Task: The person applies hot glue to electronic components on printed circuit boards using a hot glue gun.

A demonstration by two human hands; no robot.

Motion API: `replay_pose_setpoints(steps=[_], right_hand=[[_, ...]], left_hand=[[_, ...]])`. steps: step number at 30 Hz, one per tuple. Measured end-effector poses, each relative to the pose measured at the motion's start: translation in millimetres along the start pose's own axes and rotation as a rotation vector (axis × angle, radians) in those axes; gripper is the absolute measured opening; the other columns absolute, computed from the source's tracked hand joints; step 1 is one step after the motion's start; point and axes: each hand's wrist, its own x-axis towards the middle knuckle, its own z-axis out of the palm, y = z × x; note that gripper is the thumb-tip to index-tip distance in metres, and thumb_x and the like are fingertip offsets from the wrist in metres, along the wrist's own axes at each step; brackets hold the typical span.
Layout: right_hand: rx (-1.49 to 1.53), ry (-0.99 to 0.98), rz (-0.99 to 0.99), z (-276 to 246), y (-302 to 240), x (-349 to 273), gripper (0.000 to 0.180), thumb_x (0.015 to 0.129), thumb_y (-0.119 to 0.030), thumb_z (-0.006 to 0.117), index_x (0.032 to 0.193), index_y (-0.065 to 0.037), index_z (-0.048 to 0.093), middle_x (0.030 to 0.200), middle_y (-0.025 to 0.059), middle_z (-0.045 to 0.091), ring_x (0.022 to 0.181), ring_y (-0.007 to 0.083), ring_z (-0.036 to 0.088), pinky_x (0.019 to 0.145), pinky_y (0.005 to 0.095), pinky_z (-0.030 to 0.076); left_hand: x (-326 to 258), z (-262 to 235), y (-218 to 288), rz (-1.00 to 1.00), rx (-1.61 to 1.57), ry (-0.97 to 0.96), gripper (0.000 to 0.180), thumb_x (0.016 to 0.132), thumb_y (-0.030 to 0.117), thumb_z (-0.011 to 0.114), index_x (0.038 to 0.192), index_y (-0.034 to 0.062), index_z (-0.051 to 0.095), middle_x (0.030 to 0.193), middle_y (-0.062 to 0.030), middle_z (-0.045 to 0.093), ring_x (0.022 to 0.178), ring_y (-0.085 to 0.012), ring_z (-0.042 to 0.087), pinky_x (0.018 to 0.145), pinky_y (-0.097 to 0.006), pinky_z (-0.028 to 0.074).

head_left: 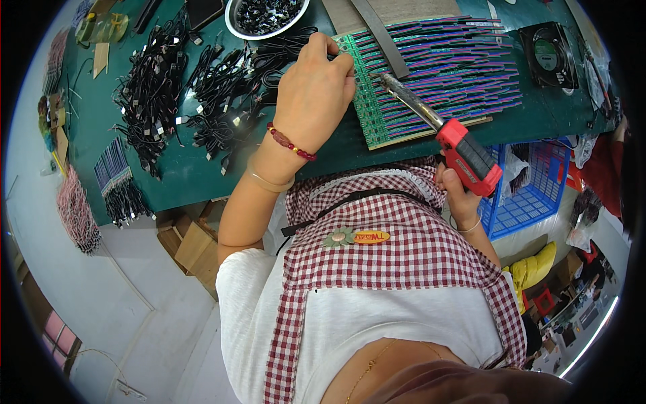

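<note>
My left hand (313, 91) is closed in a pinch at the left edge of a panel of green circuit boards (367, 101). Its fingertips are partly hidden, and what they hold cannot be made out; black cables (289, 47) lie right beside them. Rows of dark, blue and pink wires (451, 74) run rightward from the boards. In my right hand (459, 198) is a red and black soldering iron (471, 158), gripped by its handle. Its metal barrel slants up and left, with the tip over the boards. A flat grey metal bar (380, 37) lies across the wires.
Heaps of black USB cables (155, 87) cover the green table (202, 182) on the left. A white bowl (232, 23) of small dark parts stands at the back. To the right are a black fan-like device (548, 54) and, below the table, a blue crate (538, 195).
</note>
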Motion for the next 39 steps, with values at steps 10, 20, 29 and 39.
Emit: replay_pose_setpoints(steps=[10, 20, 29, 39], right_hand=[[0.13, 0.031, 0.013, 7, -10, 13, 0.037, 0.085, -0.019, 0.057, 0.112, 0.005, 0.047, 0.064, 0.007, 0.051, 0.052, 0.0105, 0.043, 0.05, 0.0233, 0.036], [0.308, 0.065, -0.007, 8, -20, 35, 0.037, 0.086, -0.022, 0.053, 0.111, 0.005, 0.046, 0.061, 0.0059, 0.047, 0.05, 0.0099, 0.042, 0.048, 0.0227, 0.036], [0.456, 0.054, -0.069, 18, -33, 45, 0.035, 0.085, -0.016, 0.054, 0.112, 0.006, 0.048, 0.061, 0.0063, 0.048, 0.049, 0.0098, 0.042, 0.046, 0.0234, 0.036], [0.491, 0.114, 0.026, 45, -62, 51, 0.034, 0.082, -0.004, 0.058, 0.112, 0.006, 0.047, 0.071, 0.0066, 0.055, 0.057, 0.0102, 0.05, 0.051, 0.0226, 0.041]], left_hand=[[-7, -5, 2, -0.007, 0.044, -0.008, 0.011, 0.071, 0.004, 0.063, 0.081, 0.0039, 0.06, 0.096, -0.009, 0.052, 0.084, -0.0248, 0.056, 0.068, -0.035, 0.048], [-108, -69, -29, -0.359, 0.492, -0.219, 0.033, 0.066, 0.001, 0.066, 0.096, 0.0083, 0.054, 0.099, -0.0074, 0.05, 0.092, -0.0261, 0.05, 0.075, -0.037, 0.04], [-107, -75, -72, -0.101, 0.203, 0.169, 0.01, 0.07, 0.005, 0.063, 0.078, 0.0055, 0.057, 0.091, -0.0032, 0.058, 0.089, -0.0239, 0.053, 0.079, -0.036, 0.038], [-52, -41, -18, -0.108, -0.385, 0.254, 0.004, 0.078, 0.003, 0.06, 0.078, -0.0013, 0.058, 0.064, -0.004, 0.055, 0.055, -0.0086, 0.049, 0.052, -0.021, 0.039]])
